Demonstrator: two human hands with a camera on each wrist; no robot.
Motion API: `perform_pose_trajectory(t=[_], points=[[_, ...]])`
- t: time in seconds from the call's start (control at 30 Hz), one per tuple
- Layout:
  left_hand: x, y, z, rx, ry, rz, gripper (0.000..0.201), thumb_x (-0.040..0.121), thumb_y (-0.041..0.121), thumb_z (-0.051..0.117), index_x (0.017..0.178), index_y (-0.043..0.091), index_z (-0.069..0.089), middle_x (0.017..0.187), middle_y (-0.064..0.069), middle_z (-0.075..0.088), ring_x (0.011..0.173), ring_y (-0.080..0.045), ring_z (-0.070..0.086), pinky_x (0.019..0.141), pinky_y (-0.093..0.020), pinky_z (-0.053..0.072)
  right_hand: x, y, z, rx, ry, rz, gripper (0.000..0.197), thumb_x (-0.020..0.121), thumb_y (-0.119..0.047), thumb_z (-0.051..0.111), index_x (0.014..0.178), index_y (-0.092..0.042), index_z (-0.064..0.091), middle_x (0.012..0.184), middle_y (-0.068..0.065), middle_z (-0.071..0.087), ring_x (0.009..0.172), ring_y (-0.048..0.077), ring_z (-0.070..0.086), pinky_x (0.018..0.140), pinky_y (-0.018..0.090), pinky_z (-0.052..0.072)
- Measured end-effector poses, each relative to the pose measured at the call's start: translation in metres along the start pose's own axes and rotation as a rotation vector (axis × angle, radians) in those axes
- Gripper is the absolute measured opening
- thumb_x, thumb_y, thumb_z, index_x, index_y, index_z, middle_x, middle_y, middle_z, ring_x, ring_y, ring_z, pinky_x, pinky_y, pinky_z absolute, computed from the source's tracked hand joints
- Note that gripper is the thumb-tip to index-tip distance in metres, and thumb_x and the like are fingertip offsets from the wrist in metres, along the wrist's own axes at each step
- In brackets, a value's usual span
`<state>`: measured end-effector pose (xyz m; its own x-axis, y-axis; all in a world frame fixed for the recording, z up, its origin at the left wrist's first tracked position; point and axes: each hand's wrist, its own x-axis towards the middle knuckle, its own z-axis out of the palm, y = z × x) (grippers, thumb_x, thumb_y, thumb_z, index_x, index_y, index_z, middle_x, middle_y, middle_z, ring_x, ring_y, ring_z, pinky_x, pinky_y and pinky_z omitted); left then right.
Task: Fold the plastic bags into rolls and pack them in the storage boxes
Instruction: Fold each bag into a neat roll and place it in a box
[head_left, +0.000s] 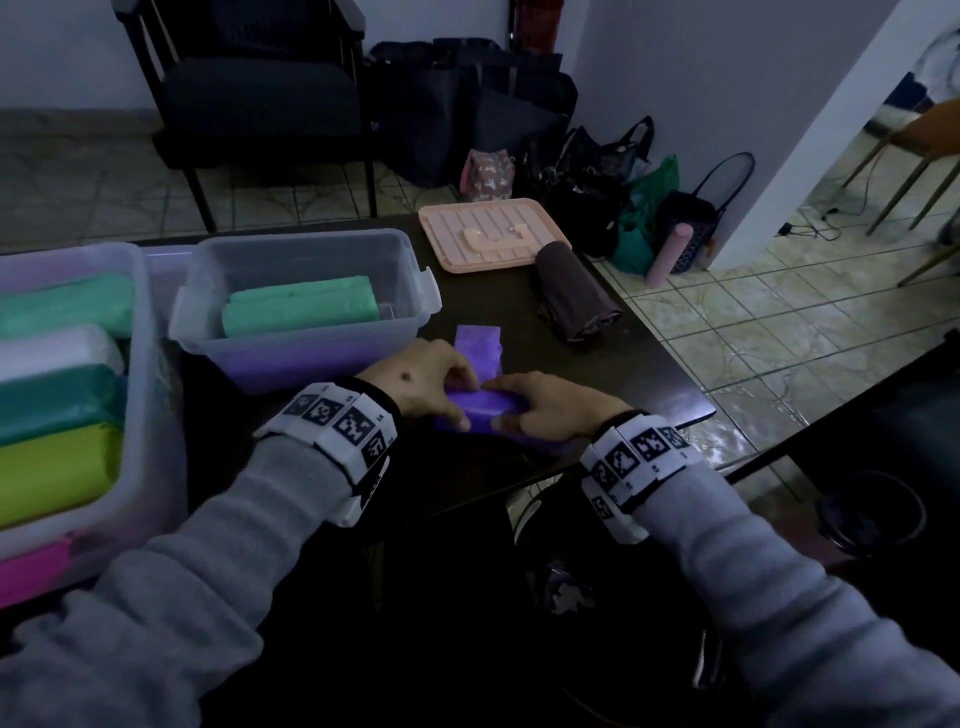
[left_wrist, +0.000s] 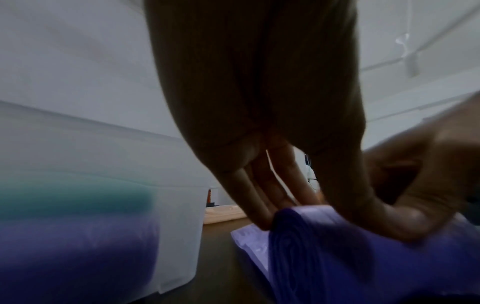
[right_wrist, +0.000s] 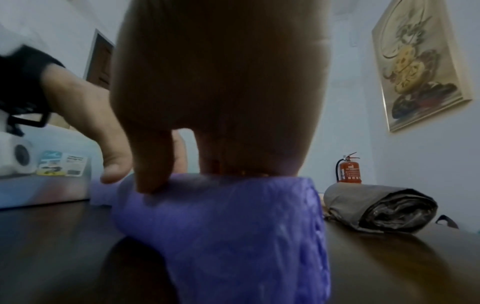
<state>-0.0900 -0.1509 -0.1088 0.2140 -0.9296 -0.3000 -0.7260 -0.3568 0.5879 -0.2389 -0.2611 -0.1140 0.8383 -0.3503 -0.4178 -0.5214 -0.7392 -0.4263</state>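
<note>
The purple bag is lying partly rolled on the dark table, near its front edge, its flat unrolled end stretching away toward the clear storage box. The left hand is gripping the roll's left end, fingers curled over the top and thumb at the near side. The right hand is clamping the right end likewise. Green rolls are sitting inside that box. A larger box at the left is holding green, white and yellow rolls. A brown roll and a pink lid are lying farther back
</note>
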Motion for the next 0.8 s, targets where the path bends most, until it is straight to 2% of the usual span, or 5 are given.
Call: perform_pose_trajectory(t=[0.23,0.47,0.57,0.67,0.8], points=[[0.003,0.003,-0.007,0.078,-0.138,-0.053,0.036,0.09,0.015,0.06,0.126,0.015,0.058,0.127,-0.001,0.06,0.115,-0.015,0.055,0.097,-0.022,0.038,0.01,0.004,0.003,0.098,-0.042,0.06,0.035,0.093,-0.036,0.054,0.124,-0.021,0.055,0.123,0.007,0.051,0.114,0.022,0.048,0.101,0.036,0.036],[0.005,0.0,-0.002,0.07,-0.184,-0.131,0.036,0.099,0.023,0.043,0.134,0.016,0.051,0.137,-0.003,0.051,0.122,-0.019,0.049,0.099,-0.028,0.033,0.001,-0.006,0.017,-0.168,0.347,-0.09,0.026,0.093,-0.033,0.053,0.113,-0.017,0.054,0.113,0.005,0.051,0.106,0.02,0.047,0.089,0.036,0.041],[0.003,-0.007,0.001,0.032,-0.041,-0.137,0.039,0.095,0.026,0.053,0.132,0.015,0.052,0.135,-0.005,0.051,0.122,-0.02,0.049,0.101,-0.032,0.035,-0.004,-0.012,0.031,-0.184,0.442,-0.133,0.03,0.093,-0.037,0.052,0.112,-0.014,0.055,0.111,0.006,0.053,0.103,0.022,0.05,0.087,0.037,0.043],[0.0,-0.011,0.004,-0.006,0.159,-0.076,0.03,0.087,0.025,0.064,0.115,0.014,0.061,0.119,-0.006,0.056,0.108,-0.017,0.055,0.089,-0.027,0.04,-0.008,-0.011,0.042,-0.274,0.394,-0.113,0.055,0.081,-0.046,0.065,0.123,-0.014,0.048,0.12,0.006,0.048,0.108,0.022,0.047,0.091,0.036,0.04],[-0.007,-0.006,0.003,0.004,0.055,-0.053,0.05,0.077,0.027,0.075,0.122,0.016,0.059,0.116,0.002,0.057,0.102,-0.01,0.051,0.089,-0.023,0.038,-0.005,-0.009,0.037,-0.253,0.346,-0.087,0.059,0.083,-0.032,0.065,0.134,-0.014,0.043,0.128,0.009,0.047,0.116,0.026,0.047,0.098,0.035,0.036]])
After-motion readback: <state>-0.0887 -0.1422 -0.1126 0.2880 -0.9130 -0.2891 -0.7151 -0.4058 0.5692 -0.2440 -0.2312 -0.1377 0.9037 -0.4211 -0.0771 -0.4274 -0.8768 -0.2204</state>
